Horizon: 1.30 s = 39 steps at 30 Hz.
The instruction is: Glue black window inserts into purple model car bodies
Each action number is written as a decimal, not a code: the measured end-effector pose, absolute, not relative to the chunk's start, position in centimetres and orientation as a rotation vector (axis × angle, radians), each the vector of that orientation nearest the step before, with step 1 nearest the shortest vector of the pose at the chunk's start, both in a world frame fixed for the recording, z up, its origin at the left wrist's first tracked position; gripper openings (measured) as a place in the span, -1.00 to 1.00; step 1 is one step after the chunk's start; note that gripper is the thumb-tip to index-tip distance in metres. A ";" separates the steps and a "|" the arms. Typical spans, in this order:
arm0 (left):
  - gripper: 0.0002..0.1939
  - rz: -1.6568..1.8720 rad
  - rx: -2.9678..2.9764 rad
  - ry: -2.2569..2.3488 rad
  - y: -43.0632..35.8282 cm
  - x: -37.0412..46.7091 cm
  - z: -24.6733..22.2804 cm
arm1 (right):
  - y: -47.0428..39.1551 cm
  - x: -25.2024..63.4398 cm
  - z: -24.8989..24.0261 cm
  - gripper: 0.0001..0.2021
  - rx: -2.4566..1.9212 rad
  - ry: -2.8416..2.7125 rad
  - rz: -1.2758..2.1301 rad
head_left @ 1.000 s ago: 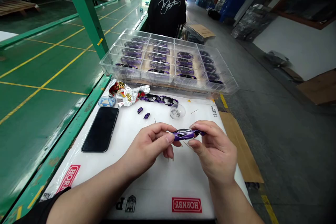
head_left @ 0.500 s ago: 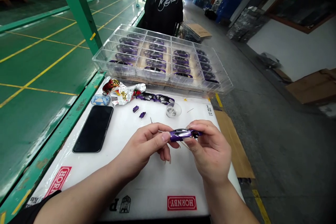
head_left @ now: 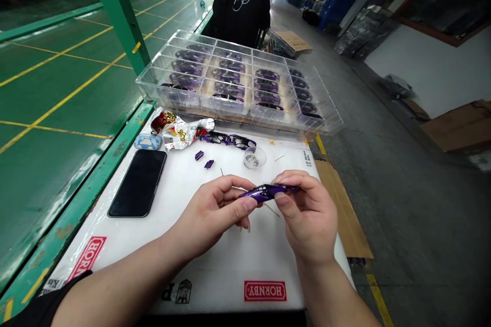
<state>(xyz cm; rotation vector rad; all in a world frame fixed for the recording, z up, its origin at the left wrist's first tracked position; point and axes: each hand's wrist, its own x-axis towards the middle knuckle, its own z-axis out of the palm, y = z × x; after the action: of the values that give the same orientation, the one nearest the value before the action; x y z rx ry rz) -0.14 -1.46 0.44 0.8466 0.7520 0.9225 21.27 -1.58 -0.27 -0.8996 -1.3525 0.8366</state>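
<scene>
Between my hands, just above the white work surface, is a purple toy car body with dark window areas. My left hand pinches its left end between thumb and fingers. At the other end, my right hand grips it, thumb below and fingers over the top. A thin stick lies beneath the car body. Beyond my hands stands a small clear cup with tiny shiny pieces in it. Two small purple parts and several purple car bodies lie to its left.
A clear compartment tray with several purple car bodies spans the far end. At left lie a black phone, a crumpled foil wrapper and a blue-and-white item. A green post rises behind; a person in black sits ahead.
The car body has been tilted in my fingers, its left end now lower and more of its top showing. Both hands keep hold of it. The camera view has shifted slightly.
</scene>
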 end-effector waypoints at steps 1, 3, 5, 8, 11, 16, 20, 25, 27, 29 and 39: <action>-0.44 0.920 0.844 0.756 -1.5 -0.1 0.5 | -1.6 21.3 -0.3 -0.83 -0.898 -1.348 0.843; -0.43 0.920 0.845 0.771 -1.5 -0.2 0.6 | -1.5 21.3 -0.4 -0.84 -0.895 -1.343 0.848; -0.42 0.922 0.850 0.794 -1.6 -0.1 0.8 | -1.4 21.4 -0.5 -0.85 -0.890 -1.340 0.842; -0.42 0.921 0.856 0.823 -1.7 -0.1 1.1 | -1.3 21.4 -0.7 -0.86 -0.890 -1.333 0.831; -0.43 0.930 0.856 0.833 -1.8 0.1 1.3 | -1.4 21.2 -0.8 -0.86 -0.900 -1.322 0.835; -0.53 1.035 0.853 0.859 -1.7 0.1 1.3 | -1.7 21.1 -1.1 -0.62 -0.980 -1.183 0.838; -0.54 1.146 0.886 0.907 -1.7 0.1 1.1 | -2.0 21.5 -1.3 -0.83 -1.107 -1.186 1.043; -0.46 1.155 1.025 0.949 -2.0 0.2 0.8 | -2.4 21.3 -1.5 -0.78 -1.020 -1.217 1.367; -0.46 1.148 1.112 0.971 -2.1 0.2 0.6 | -2.5 21.0 -1.7 -0.78 -0.999 -1.169 1.415; -0.46 1.154 1.197 1.000 -2.3 0.2 0.3 | -2.6 20.7 -1.8 -0.75 -0.963 -1.111 1.459; -0.47 1.283 1.369 1.039 -2.9 0.3 -0.2 | -2.7 19.4 -0.8 -0.79 -0.824 -0.860 1.573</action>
<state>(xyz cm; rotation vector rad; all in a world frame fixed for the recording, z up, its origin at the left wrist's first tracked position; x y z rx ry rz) 0.34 -2.86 -0.16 1.3685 1.0390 1.2830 19.37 -2.73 -0.79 -0.8237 -0.8599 1.5730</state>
